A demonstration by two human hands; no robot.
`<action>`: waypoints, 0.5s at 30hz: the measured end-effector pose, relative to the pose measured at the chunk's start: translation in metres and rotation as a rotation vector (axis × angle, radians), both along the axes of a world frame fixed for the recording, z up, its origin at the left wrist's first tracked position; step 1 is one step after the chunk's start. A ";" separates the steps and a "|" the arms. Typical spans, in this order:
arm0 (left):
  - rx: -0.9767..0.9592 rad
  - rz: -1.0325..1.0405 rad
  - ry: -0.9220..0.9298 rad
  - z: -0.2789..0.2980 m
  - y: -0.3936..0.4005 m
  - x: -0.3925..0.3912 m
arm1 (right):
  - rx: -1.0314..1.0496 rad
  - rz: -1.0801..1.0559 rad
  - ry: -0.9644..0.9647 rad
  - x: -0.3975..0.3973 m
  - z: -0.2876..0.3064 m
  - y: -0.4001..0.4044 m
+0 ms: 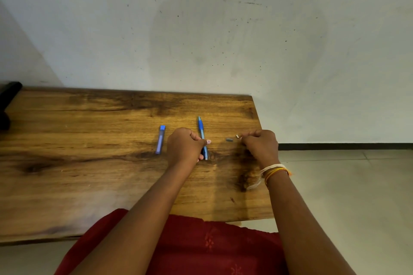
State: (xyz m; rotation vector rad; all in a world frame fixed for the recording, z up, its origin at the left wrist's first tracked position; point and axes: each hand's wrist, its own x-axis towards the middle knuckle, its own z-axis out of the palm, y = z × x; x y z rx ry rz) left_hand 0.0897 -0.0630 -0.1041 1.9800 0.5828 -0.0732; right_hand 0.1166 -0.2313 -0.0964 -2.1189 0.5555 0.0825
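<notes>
A black thing [9,94] sits at the far left edge of the brown wooden desk [89,163], a long way left of the blue pen [201,128]. A little blue case [161,139] lies flat on the desk, near the pen on its left side. The left grip [185,146] is right at the pen, with its fingers curled round the pen's lower end. The pen points away toward the wall [201,29]. Just right of the pen lie a tiny gray bit [229,140] and a tiny white bit [237,136], close together. The right grip [260,145] is just past the white bit. Its fingers are curled in, and I cannot tell if it holds anything. String bands [276,171] go round its wrist. The wall behind the pen is pale gray with small dark spots. Far right of the pen is a light tiled floor [357,185].
</notes>
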 end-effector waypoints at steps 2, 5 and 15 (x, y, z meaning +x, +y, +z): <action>0.021 -0.001 -0.014 0.000 0.000 -0.001 | 0.008 0.004 0.002 -0.001 0.001 0.001; 0.021 -0.010 -0.023 0.001 0.001 -0.001 | 0.002 0.002 -0.002 -0.001 0.002 0.002; 0.136 0.070 -0.055 0.015 0.037 0.003 | -0.040 -0.060 -0.123 -0.001 0.011 0.024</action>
